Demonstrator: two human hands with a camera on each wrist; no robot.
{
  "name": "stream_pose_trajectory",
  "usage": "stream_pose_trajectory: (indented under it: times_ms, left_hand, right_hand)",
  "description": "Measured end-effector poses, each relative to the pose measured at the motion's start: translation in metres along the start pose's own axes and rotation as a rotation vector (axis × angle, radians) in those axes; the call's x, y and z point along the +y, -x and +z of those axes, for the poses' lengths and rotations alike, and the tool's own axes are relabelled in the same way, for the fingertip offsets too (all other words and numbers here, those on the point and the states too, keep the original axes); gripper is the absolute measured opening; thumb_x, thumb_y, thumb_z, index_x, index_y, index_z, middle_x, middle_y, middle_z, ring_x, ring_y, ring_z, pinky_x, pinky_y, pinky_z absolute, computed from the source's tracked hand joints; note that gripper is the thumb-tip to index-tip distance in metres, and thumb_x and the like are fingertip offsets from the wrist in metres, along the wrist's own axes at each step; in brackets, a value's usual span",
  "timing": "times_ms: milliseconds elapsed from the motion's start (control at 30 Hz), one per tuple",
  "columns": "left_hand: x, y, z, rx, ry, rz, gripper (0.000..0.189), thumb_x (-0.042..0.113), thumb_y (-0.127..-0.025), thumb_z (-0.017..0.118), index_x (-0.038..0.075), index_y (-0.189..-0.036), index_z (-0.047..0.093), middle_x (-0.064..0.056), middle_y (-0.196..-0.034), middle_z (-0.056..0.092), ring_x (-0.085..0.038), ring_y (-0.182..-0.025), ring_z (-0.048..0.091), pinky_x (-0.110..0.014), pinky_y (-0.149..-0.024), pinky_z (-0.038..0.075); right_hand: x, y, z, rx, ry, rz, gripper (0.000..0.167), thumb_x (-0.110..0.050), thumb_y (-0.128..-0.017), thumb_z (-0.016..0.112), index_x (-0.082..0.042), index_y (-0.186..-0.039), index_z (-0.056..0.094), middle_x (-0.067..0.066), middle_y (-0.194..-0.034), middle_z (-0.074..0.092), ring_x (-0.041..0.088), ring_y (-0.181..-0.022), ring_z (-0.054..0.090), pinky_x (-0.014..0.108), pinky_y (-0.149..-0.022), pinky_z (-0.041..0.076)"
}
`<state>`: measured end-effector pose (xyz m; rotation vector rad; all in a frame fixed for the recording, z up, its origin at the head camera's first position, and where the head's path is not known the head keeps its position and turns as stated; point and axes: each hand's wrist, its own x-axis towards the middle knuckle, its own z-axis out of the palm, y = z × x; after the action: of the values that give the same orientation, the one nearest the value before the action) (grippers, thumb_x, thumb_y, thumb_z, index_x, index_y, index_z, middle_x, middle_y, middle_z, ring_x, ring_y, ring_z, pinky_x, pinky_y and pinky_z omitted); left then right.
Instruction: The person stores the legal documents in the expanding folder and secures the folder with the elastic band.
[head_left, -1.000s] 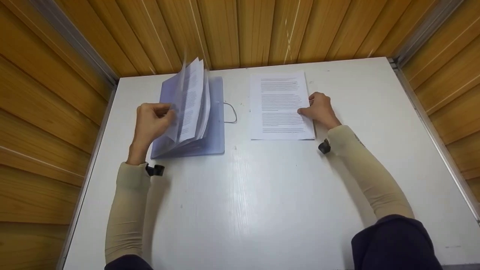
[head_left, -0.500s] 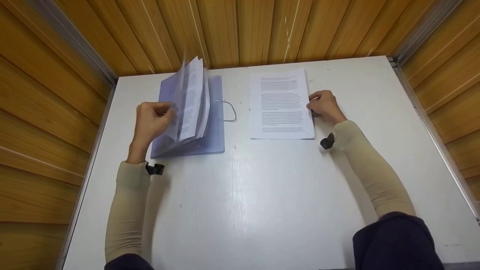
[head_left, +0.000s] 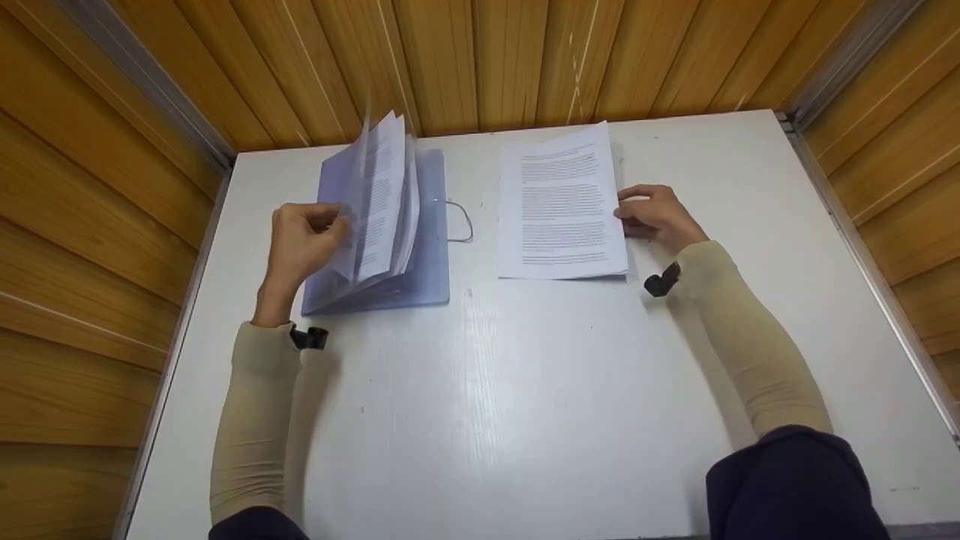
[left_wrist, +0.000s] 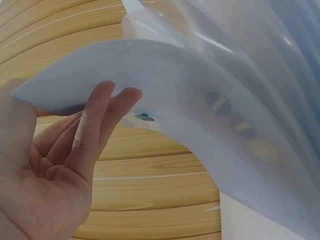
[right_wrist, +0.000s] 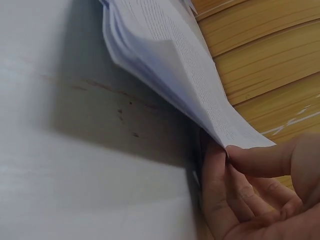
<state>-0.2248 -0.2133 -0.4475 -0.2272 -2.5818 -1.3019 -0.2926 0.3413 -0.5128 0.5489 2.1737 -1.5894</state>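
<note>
On the left, a translucent blue folder (head_left: 431, 262) stands partly fanned, its clear sleeves and printed pages raised. My left hand (head_left: 300, 244) pinches the folder's lifted leaf by its left edge. The left wrist view shows that translucent leaf (left_wrist: 165, 75) bending away from the thumb, with several round marks on it. To the right lies a stack of printed paper (head_left: 562, 210). My right hand (head_left: 656, 214) pinches its right edge between thumb and fingers, and the stack's right side is lifted off the table. In the right wrist view the paper edges (right_wrist: 150, 75) curve upward from the grip.
The white table (head_left: 465, 405) carries both papers and folder near its back edge. A thin elastic loop (head_left: 469, 225) sticks out from the folder's right side. Wood-panelled walls (head_left: 510, 67) enclose the back and both sides.
The right hand's thumb has shifted from atop the page to the stack's right edge, and that side has risen, its far corner most. The left hand and folder have stayed put.
</note>
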Motion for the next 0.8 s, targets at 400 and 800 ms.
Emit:
stream_pose_trajectory:
  times_ms: [400, 800]
  left_hand:
    - [-0.0028, 0.0043, -0.0021, -0.013, -0.005, -0.035, 0.027, 0.006, -0.095, 0.069, -0.005, -0.118, 0.079, -0.022, -0.109, 0.08, -0.031, -0.09, 0.077, -0.01, -0.069, 0.052]
    - [-0.0028, 0.0026, -0.0031, 0.03, -0.002, 0.007, 0.027, 0.005, -0.091, 0.069, -0.008, -0.112, 0.08, -0.024, -0.101, 0.08, -0.004, -0.075, 0.069, -0.01, -0.065, 0.051]
  right_hand:
    - [-0.0003, 0.0008, 0.0056, -0.048, -0.097, 0.037, 0.057, -0.012, -0.101, 0.071, -0.015, -0.155, 0.052, 0.009, -0.135, 0.064, 0.016, -0.096, 0.068, 0.027, -0.085, 0.06]
    - [-0.0027, 0.0085, 0.0003, -0.114, -0.176, 0.002, 0.059, -0.01, -0.102, 0.071, -0.012, -0.156, 0.049, 0.003, -0.124, 0.071, 0.016, -0.098, 0.071, 0.029, -0.084, 0.061]
